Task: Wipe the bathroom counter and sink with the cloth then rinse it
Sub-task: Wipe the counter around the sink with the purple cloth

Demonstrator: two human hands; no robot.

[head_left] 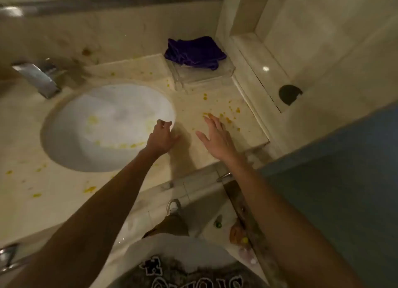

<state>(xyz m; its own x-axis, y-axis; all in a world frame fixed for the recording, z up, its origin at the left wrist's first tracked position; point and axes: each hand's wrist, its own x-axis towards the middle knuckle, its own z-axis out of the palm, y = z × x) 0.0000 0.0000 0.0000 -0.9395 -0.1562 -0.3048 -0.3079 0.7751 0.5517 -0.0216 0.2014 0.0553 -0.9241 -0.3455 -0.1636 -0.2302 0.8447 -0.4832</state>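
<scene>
A crumpled purple cloth [195, 52] lies on a clear tray at the back right corner of the beige counter [189, 107]. Yellow spots dot the counter on both sides of the round white sink [107, 126], and some smears lie inside the bowl. My left hand [162, 136] hovers at the sink's right rim with loosely curled fingers and holds nothing. My right hand [216, 137] stretches over the spotted counter with straight, spread fingers, empty. Both hands are well short of the cloth.
A chrome faucet [36, 76] stands behind the sink at the left. The clear tray [204, 76] sits against the wall. A marble ledge with a dark round hole [289, 94] runs to the right. The counter's front edge and the floor are below.
</scene>
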